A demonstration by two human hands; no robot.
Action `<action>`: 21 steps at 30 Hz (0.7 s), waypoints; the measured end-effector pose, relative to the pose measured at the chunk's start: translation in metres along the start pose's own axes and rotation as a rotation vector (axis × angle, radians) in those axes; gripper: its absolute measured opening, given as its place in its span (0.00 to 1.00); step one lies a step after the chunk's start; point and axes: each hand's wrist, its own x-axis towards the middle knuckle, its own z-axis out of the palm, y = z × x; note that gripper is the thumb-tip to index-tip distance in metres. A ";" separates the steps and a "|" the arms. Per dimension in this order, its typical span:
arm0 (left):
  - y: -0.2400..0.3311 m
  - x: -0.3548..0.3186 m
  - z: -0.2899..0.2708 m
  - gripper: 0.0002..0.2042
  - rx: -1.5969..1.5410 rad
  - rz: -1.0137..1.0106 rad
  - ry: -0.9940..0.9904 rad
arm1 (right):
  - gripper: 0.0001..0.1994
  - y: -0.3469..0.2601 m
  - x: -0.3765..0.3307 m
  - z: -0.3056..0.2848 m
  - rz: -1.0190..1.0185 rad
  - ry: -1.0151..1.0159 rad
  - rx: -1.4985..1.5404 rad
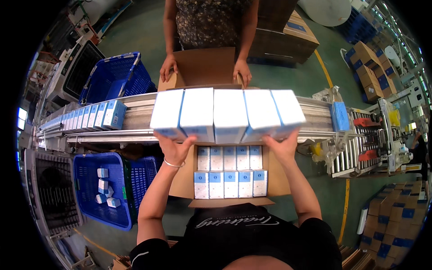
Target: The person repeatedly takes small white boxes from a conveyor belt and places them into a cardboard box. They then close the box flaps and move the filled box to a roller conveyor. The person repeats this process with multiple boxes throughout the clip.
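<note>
row of five boxes held over an open carton

a row of five white boxes [227, 114] with blue edges is held side by side, pressed together between the left hand [173, 147] at its left end and the right hand [282, 146] at its right end. both hands are closed against the end boxes, fingers under and around them. the row's long axis runs left to right, level with the conveyor [135, 119] behind it; each box's own long side points away from the person, broad white faces up. the row is carried in the air, above the far edge of the open carton [184, 182].

the open carton stands just in front of the person, flaps spread. two rows of the same boxes are seen inside it, five in each, standing on end with blue-banded tops up; the near row is fuller in blue.

on the conveyor to the left, a line of boxes [92, 117] is packed edge to edge. a single blue box [340, 116] sits on the conveyor at the right, near a roller section [360, 148].

across the conveyor, a second carton [202, 67] is held open by another person's hands [243, 72]. the held row partly hides that carton's near flap.

a blue crate [90, 173] at lower left holds a few loose boxes [105, 189]. a second blue crate [117, 76] stands beyond the conveyor. stacked cartons [396, 216] are seen at the right edge.
</note>
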 end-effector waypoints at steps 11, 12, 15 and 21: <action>0.026 -0.110 0.010 0.50 -0.072 -0.019 -0.097 | 0.37 0.019 -0.097 -0.046 0.148 -0.135 0.071; 0.024 -0.122 0.003 0.46 0.106 -0.202 -0.287 | 0.38 0.017 -0.104 -0.049 0.198 -0.161 -0.035; -0.010 -0.136 0.019 0.38 0.520 -0.575 -0.871 | 0.29 0.069 -0.122 -0.039 0.262 -0.480 -0.378; -0.062 -0.089 0.063 0.24 0.963 -0.326 -1.408 | 0.23 0.081 -0.063 -0.024 0.586 -0.755 -0.367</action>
